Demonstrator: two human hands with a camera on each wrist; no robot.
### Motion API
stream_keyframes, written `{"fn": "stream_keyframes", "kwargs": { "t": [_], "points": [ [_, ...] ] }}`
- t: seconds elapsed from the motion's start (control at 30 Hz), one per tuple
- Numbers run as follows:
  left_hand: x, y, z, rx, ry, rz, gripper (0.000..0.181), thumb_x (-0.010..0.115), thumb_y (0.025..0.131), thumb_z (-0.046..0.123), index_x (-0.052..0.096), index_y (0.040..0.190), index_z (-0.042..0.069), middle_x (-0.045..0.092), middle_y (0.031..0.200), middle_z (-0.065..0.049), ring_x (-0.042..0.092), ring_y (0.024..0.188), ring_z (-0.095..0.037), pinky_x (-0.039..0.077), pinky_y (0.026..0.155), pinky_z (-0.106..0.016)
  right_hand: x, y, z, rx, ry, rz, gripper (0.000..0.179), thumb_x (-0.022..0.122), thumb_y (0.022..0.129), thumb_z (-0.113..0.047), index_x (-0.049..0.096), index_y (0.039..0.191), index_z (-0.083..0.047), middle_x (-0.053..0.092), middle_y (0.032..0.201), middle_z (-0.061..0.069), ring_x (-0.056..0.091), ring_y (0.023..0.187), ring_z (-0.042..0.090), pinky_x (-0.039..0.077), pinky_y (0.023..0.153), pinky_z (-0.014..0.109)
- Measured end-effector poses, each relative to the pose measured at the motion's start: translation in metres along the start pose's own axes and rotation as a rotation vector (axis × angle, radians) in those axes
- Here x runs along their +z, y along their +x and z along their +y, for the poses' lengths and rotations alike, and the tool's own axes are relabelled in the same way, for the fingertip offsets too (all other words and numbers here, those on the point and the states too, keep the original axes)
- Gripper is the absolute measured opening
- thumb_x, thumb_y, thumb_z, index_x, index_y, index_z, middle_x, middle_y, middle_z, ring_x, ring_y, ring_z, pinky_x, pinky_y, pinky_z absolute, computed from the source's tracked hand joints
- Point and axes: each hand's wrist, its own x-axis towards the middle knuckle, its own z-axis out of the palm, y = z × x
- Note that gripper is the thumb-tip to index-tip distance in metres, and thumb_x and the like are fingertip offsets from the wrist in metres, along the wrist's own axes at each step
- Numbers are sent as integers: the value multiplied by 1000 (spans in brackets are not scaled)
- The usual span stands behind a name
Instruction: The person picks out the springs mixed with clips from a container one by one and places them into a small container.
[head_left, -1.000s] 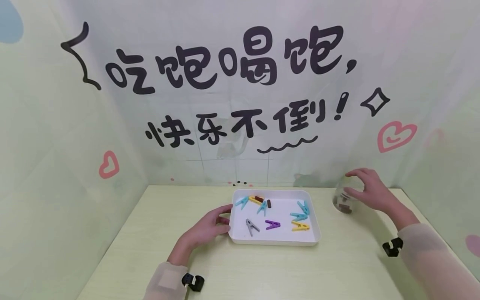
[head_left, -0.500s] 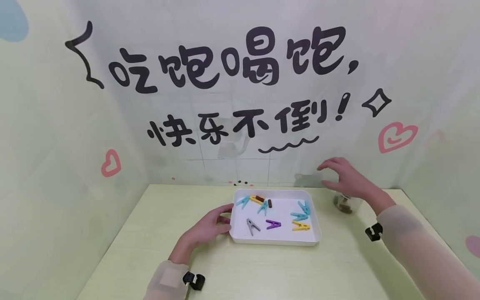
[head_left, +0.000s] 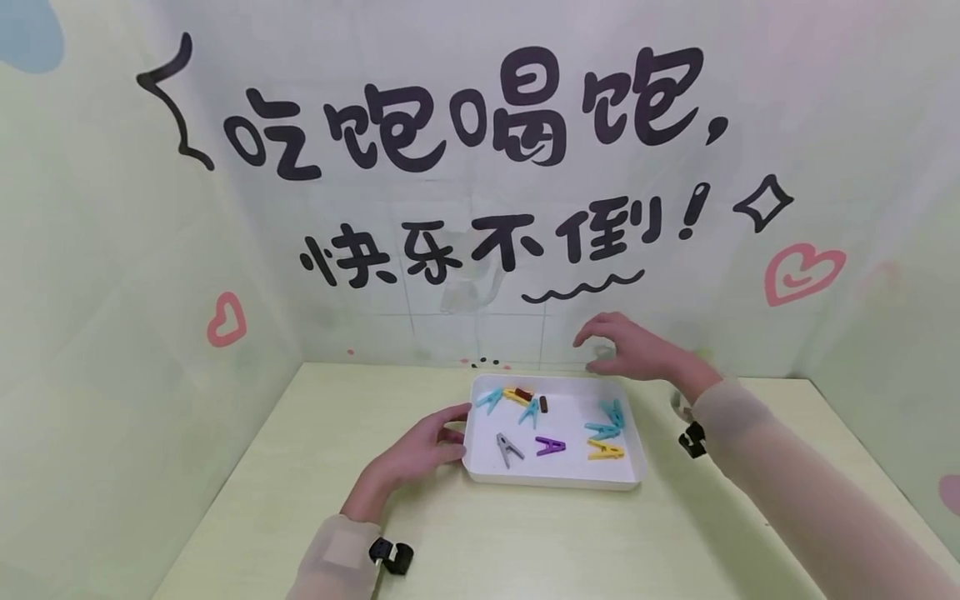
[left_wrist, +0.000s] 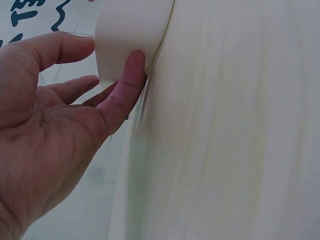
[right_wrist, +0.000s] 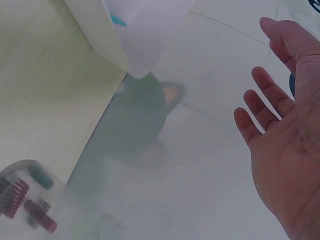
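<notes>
A white tray (head_left: 555, 479) on the table holds several plastic clothespins: a purple one (head_left: 551, 447), a grey one (head_left: 508, 451), a yellow one (head_left: 605, 451) and several teal ones, such as one teal clothespin (head_left: 491, 401). Near its back left lie two small brown pieces, one a short rod (head_left: 543, 404). My left hand (head_left: 420, 450) touches the tray's left wall with loosely spread fingers (left_wrist: 127, 80). Over the back right corner, my right hand (head_left: 637, 348) hovers with nothing in it, its fingers apart and lightly bent.
A clear jar (right_wrist: 30, 200) with several red and green coil springs stands right of the tray; my right sleeve (head_left: 750, 433) mostly covers it in the head view. Behind the pale table (head_left: 540, 542) hangs a printed curtain (head_left: 375, 333).
My right hand has left the jar and moved leftward, empty, to above the tray's back right corner. The left hand stays at the tray. The head view has shifted slightly.
</notes>
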Motion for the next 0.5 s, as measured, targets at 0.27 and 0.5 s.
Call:
{"fn": "stream_keyframes", "kwargs": {
  "t": [0.27, 0.5],
  "points": [
    [-1, 1, -2, -3, -10, -3, 67, 65, 101, 4, 38, 162, -1, 46, 159, -19, 59, 126, -32, 52, 101, -45, 25, 27, -10, 11, -15, -96, 29, 81, 95, -20, 75, 123, -21, 59, 142, 9, 46, 135, 36, 40, 113, 59],
    [-1, 2, -3, 4, -29, -12, 67, 64, 101, 4, 37, 162, -1, 46, 160, -18, 59, 125, -32, 53, 100, -43, 49, 39, -12, 50, -35, -179, 25, 82, 95, -22, 76, 119, -28, 57, 146, 7, 44, 137, 34, 40, 114, 58]
  ]
}}
